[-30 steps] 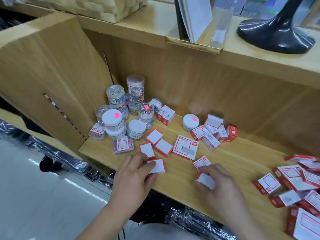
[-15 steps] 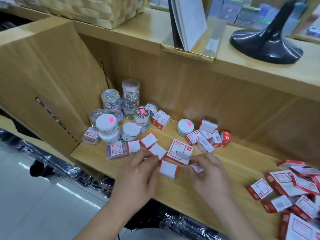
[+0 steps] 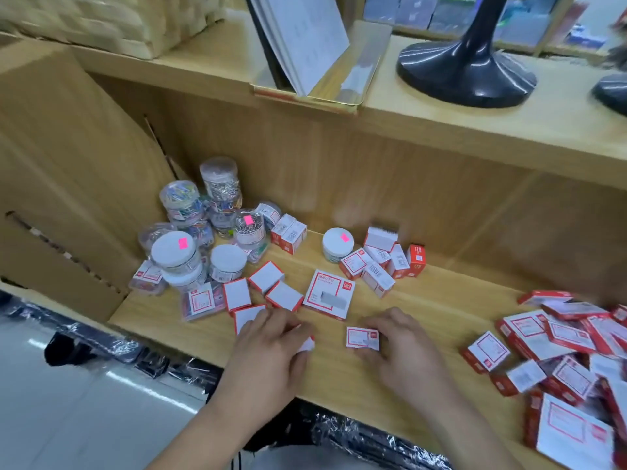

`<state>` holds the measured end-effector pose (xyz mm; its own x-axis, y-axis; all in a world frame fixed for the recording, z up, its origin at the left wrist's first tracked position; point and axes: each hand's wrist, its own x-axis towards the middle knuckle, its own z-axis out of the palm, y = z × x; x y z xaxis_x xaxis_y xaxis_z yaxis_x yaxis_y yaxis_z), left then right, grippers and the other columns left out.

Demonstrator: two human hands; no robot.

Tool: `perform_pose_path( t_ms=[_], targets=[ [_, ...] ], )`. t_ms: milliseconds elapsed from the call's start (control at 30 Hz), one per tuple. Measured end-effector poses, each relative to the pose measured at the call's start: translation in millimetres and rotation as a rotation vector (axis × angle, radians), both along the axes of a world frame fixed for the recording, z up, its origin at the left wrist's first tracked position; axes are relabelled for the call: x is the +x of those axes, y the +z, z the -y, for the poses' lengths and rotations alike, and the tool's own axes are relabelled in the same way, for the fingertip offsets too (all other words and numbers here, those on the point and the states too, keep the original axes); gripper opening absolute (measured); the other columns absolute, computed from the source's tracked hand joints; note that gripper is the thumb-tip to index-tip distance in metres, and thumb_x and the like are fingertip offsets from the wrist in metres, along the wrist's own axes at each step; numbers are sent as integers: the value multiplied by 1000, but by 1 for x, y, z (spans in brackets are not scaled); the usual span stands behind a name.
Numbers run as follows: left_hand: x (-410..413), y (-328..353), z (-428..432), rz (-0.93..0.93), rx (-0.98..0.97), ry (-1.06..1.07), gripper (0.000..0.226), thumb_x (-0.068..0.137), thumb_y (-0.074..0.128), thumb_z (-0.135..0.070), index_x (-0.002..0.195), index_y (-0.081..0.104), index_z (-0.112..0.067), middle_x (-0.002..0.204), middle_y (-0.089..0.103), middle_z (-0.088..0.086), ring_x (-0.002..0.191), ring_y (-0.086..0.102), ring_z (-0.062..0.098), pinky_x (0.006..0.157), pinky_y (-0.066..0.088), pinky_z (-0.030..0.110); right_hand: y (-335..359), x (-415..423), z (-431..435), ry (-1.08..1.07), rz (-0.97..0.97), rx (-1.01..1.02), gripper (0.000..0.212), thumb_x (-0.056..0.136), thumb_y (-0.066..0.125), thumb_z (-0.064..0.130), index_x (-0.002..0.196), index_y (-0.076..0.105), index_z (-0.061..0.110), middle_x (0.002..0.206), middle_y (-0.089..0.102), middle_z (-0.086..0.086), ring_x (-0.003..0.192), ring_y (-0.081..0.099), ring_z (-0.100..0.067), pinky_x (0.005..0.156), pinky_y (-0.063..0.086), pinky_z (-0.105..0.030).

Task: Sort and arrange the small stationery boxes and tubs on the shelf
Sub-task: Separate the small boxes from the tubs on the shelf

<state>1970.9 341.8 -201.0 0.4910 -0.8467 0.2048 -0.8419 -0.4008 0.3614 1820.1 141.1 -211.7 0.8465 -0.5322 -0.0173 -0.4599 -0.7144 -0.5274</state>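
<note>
Both grips have drawn back toward the front edge of the shelf (image 3: 424,307): left grip (image 3: 271,347) curls over a white-faced box (image 3: 307,344), right grip (image 3: 397,347) pinches a labelled box (image 3: 362,338) lying flat beside its fingertips.

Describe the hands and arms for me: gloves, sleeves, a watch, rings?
The left hand and right hand are bare, ungloved. The left forearm and right forearm are bare to the frame edge; no sleeve, watch, bracelet or ring shows.

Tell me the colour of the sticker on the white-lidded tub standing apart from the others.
Bright pink sticker on the tub lid; head view.
</note>
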Motion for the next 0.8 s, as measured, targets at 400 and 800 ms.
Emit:
perform_pose_path(
  t_ms=[400,800],
  targets=[
    [0,18,54,-4,-99,35,45,86,58,-48,122,66,-24,133,57,0,118,49,23,94,51,39,39,-3,16,-280,333,303,24,71,88,22,79,70,35,83,68,12,72,61,-12,67,50,-23],
    [-5,-7,139,204,70,-142,68,89,55,-49,148,48,-17,149,47,18,133,43,43,109,35,55,56,-47,42,-516,418,244,20,72,88,22,83,73,28,81,72,11,71,63,-9,65,48,-18]
  ],
)
